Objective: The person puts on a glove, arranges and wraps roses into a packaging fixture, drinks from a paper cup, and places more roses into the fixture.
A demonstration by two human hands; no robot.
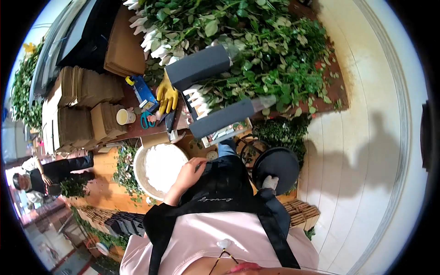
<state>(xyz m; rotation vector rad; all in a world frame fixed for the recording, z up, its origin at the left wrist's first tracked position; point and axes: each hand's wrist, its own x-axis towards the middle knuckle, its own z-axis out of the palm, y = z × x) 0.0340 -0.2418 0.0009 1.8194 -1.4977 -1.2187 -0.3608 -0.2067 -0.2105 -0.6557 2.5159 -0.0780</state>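
Two grey packages point(222, 118), one white tub point(158, 170), one cup point(123, 117)

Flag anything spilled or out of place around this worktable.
Loose leaves have strayed from the heaped leafy stems onto the tabletop's right edge, and more litter the wooden floor, which looks untidy. One yellow glove lies with no visible mate. I see no obvious damage.

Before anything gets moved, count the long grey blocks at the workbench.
2. The farther block lies by the leafy stems, beside the yellow glove; the nearer block lies closer to the person's lap. More could be hidden under the leaves.
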